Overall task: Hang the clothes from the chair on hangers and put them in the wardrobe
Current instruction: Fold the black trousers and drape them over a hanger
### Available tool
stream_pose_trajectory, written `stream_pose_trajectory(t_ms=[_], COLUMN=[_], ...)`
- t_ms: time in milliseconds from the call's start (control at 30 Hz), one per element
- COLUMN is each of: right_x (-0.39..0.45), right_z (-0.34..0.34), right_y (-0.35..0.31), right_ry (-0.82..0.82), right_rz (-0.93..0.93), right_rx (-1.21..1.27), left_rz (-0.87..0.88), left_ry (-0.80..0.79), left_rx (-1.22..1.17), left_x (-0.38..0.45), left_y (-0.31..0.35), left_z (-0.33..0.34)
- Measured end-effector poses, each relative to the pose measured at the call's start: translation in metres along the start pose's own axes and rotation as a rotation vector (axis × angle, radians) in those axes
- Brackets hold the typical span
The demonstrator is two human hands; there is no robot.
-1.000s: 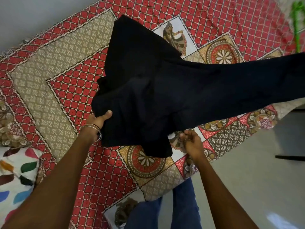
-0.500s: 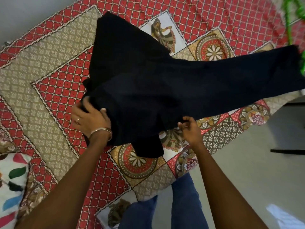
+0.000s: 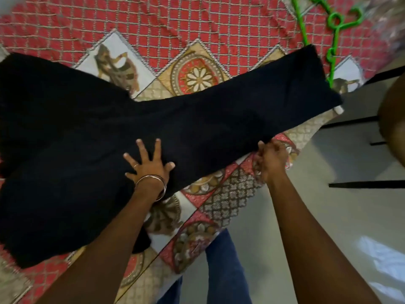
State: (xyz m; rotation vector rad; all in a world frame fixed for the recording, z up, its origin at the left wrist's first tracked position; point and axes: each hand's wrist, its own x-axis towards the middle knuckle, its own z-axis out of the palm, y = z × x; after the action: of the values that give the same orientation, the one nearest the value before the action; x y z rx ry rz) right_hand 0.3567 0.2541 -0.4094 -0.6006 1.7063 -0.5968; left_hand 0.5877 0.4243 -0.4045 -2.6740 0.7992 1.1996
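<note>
Garment (image 3: 197,119) is lying across the bed (image 3: 219,29); hanger (image 3: 333,40) is lying behind its right end. Left hand (image 3: 149,165) is resting on it, right hand (image 3: 272,159) is sitting at its near edge.

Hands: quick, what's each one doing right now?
Left hand: open, fingers spread, pressing flat on the black garment.
Right hand: closed, pinching the garment's edge.

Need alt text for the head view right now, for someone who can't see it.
A black garment lies spread on a red patterned bedspread; the left hand presses flat on it with fingers spread, while the right hand pinches its lower edge. A green hanger lies at the far right of the bed.
</note>
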Motion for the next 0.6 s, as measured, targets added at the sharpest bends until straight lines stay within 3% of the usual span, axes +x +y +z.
stream_pose_trajectory(t_ms=[33,167,200,267,367,467,600], right_x=[0.001,0.067,0.07,0.089,0.079,0.078,0.076], right_z=[0.002,-0.025,-0.021,-0.021,-0.014,-0.006,0.017], right_y=[-0.004,-0.068,-0.072,-0.092,-0.116,-0.158,-0.177], right_ry=[0.007,0.111,0.149,0.27,0.335,0.286,0.063], right_rz=[0.003,0.028,0.005,-0.142,-0.463,-0.706,-0.834], right_rx=[0.01,0.068,0.06,-0.127,-0.768,-0.936,-0.66], left_rz=[-0.054,-0.237,-0.197,0.113,0.607,0.61,0.493], left_ry=[-0.004,-0.04,0.027,0.162,0.15,0.033,-0.047], left_rx=[0.009,0.21,0.232,0.276,0.259,0.307,0.358], left_x=[0.001,0.022,0.018,0.018,0.003,0.003,0.023], left_y=[-0.007,0.08,0.089,0.135,0.195,0.262,0.288], left_z=[-0.002,0.007,0.001,0.001,0.006,0.01,0.006])
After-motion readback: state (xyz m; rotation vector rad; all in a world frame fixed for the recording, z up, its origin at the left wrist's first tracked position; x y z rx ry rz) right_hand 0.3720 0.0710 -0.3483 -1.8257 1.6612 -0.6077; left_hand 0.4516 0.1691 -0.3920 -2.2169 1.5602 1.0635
